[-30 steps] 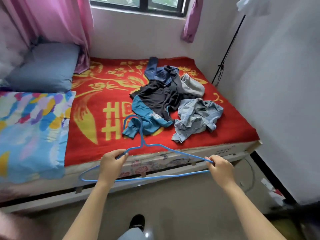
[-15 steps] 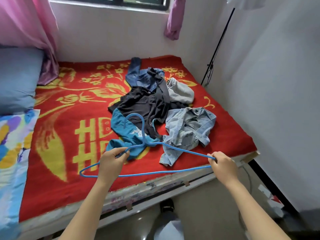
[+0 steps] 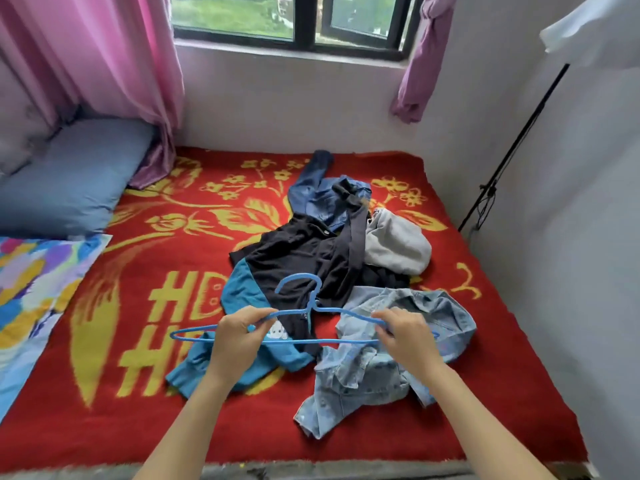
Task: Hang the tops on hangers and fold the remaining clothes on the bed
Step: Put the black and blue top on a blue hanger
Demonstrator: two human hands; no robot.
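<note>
The blue hanger (image 3: 329,309) is held level above the heap of clothes on the bed (image 3: 138,410), with its hook turned away toward the window (image 3: 287,19). Its left shoulder wire is pinched by the left hand (image 3: 239,337) and its right shoulder wire by the right hand (image 3: 408,332); the fingers (image 3: 258,317) of both are curled round the thin wire. The two-handed hold is judged to keep the light frame steady and spread, ready to be slid into a neckline. Directly beneath it a black and teal top (image 3: 301,258) is spread out, with a pale denim jacket (image 3: 367,379) crumpled just beside it on the right. A grey garment (image 3: 394,244) and a dark blue denim piece (image 3: 311,192) are piled behind. Nothing is yet hung or folded.

Compared with half a second earlier, the hanger has been carried forward from the bed's near edge to a spot over the pile. The right hand, then at the hanger's far tip, has been slid inward, so the hands are now closer together. The floor and shoe are no longer seen, and more of the window is taken in.
</note>
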